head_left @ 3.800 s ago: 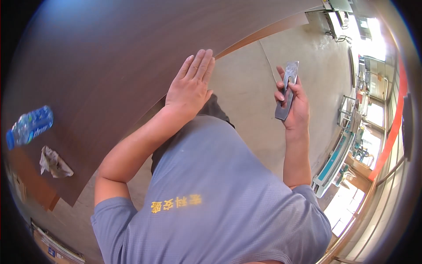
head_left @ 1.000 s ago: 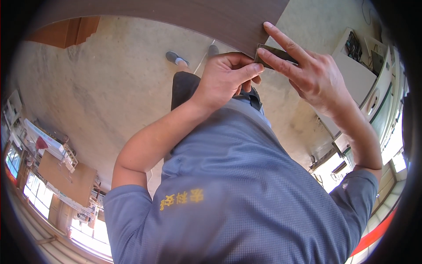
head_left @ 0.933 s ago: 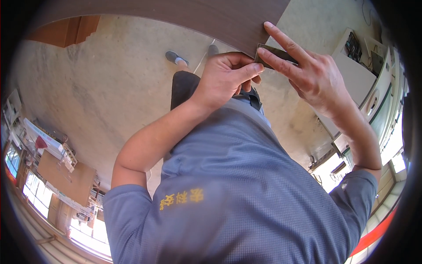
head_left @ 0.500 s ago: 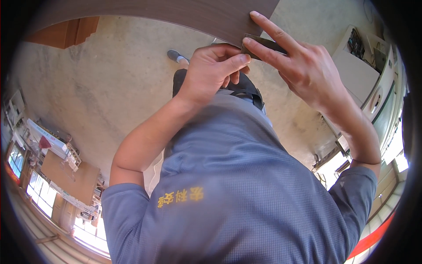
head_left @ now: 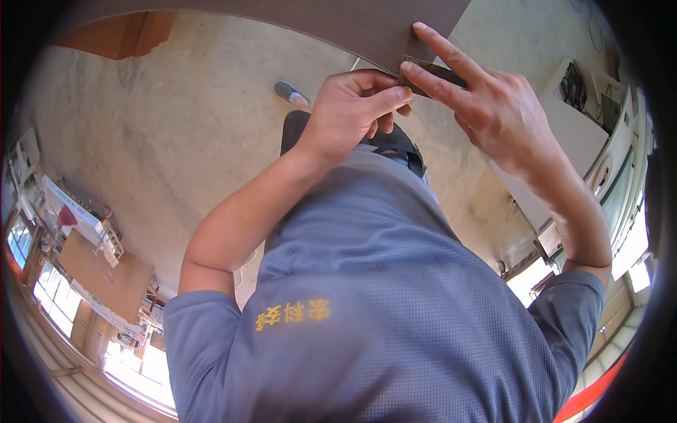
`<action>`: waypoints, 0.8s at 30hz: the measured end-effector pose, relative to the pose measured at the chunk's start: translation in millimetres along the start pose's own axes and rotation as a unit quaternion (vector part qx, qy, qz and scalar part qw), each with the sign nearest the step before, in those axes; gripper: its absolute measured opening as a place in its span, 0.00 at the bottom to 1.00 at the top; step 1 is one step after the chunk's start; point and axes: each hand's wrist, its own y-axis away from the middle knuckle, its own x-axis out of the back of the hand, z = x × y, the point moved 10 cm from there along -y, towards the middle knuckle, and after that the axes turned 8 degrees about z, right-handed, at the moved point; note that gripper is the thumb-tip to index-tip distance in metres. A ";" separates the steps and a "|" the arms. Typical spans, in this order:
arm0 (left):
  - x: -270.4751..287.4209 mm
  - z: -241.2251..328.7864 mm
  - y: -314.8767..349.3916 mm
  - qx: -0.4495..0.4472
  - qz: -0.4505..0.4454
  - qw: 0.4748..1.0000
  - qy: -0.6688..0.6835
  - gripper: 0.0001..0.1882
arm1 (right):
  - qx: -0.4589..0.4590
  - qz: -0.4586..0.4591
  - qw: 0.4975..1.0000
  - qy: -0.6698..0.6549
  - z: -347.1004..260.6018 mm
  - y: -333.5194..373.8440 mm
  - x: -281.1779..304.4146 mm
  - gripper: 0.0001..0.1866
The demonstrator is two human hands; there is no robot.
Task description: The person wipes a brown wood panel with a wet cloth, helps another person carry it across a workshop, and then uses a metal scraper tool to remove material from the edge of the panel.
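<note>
A dark brown board [head_left: 338,22] with a wood-like face spans the top of the view, its edge near my hands. At its right-hand corner lies a dark flat strip [head_left: 446,73], thin and straight-edged; whether it is a file or a blade I cannot tell. My right hand [head_left: 501,106] is closed on this strip, with two fingers stretched forward, one tip on the board's face and one on the strip; the thumb is hidden. My left hand [head_left: 345,113] pinches the strip's left end by the board's edge, thumb on the near side, other fingers curled beneath.
A brown-orange wooden piece [head_left: 116,35] stands at the far left on the concrete floor [head_left: 204,99]. A pale cabinet-like unit [head_left: 568,130] with dark cables is on the right. Cardboard [head_left: 106,271] and clutter line the left side. My shoe [head_left: 288,90] shows below the board.
The board, floor and both hands appear shifted slightly right in the view. Both hands keep the same hold on the strip at the board's corner.
</note>
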 end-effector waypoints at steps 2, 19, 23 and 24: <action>2.9 3.1 0.4 -0.003 0.004 1.000 0.002 0.07 | 0.007 -0.001 1.000 0.005 -1.6 -4.0 0.6 0.33; 43.8 36.9 -9.4 0.000 -0.006 1.000 0.018 0.09 | 0.016 -0.019 0.999 0.024 -14.8 -62.7 2.8 0.38; 63.6 48.0 -9.9 0.006 -0.004 0.999 0.037 0.09 | 0.029 -0.013 0.999 0.035 -23.9 -86.5 2.2 0.35; 68.7 51.1 -11.0 0.006 -0.004 0.999 0.040 0.09 | 0.026 -0.014 0.999 0.034 -25.0 -92.6 1.6 0.33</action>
